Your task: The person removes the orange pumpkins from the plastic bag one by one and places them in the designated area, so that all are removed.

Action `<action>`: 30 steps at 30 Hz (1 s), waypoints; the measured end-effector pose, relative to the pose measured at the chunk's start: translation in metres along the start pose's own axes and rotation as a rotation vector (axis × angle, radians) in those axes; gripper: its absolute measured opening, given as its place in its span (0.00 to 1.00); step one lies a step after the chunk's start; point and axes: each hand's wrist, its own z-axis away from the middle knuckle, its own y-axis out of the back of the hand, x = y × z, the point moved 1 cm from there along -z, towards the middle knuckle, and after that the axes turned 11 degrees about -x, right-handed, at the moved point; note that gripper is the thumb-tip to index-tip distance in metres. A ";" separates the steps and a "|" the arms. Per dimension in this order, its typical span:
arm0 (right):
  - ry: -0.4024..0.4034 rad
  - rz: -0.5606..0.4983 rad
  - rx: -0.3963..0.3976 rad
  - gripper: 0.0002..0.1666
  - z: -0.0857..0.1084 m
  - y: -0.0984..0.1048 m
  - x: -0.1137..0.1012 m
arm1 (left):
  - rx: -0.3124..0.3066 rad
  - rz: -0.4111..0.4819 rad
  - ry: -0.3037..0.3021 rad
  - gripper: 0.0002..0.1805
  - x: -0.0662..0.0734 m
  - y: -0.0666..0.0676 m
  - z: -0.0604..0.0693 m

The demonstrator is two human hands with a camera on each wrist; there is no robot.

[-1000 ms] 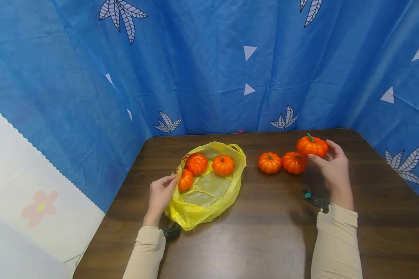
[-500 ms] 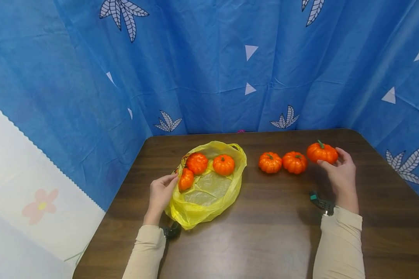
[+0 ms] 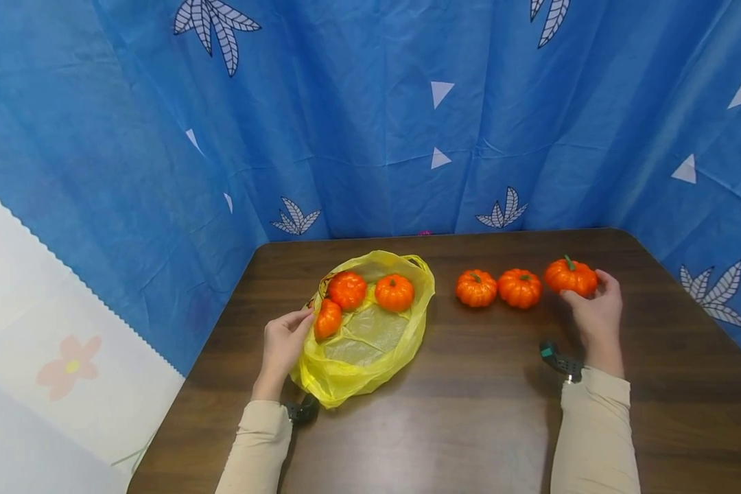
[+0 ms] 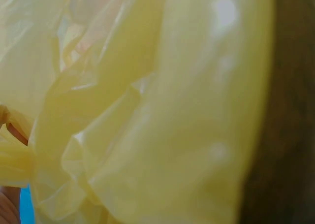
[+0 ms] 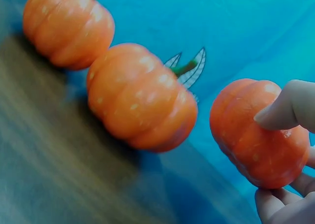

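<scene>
My right hand (image 3: 595,319) grips a small orange pumpkin (image 3: 570,277) with a green stem, at the right end of a row. Thumb on one side and fingers on the other hold this pumpkin (image 5: 256,135) in the right wrist view; whether it touches the table cannot be told. Just left of it sit a middle pumpkin (image 3: 519,288) and an outer pumpkin (image 3: 477,288), side by side. My left hand (image 3: 285,343) pinches the left rim of an open yellow plastic bag (image 3: 361,381). Inside lie three more pumpkins, one of them (image 3: 395,293) apart on the right. Yellow plastic (image 4: 162,111) fills most of the left wrist view.
The brown wooden table (image 3: 457,425) has a blue patterned curtain (image 3: 370,123) behind it and along its sides. A white cloth with a flower print (image 3: 68,363) hangs at the left. Bare tabletop lies between the bag and my right forearm.
My right hand has carried its pumpkin to the right and lower, away from the middle pumpkin it overlapped before. The left hand and the bag have stayed in place.
</scene>
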 end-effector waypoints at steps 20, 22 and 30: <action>-0.026 0.058 0.061 0.49 -0.016 -0.004 0.028 | -0.006 0.010 0.001 0.13 -0.002 -0.001 0.000; -0.031 0.066 0.057 0.49 -0.018 -0.004 0.030 | -0.007 0.013 0.000 0.13 -0.003 -0.001 0.000; -0.023 0.091 0.055 0.49 -0.022 -0.005 0.032 | -0.005 0.008 0.011 0.13 -0.003 0.000 0.000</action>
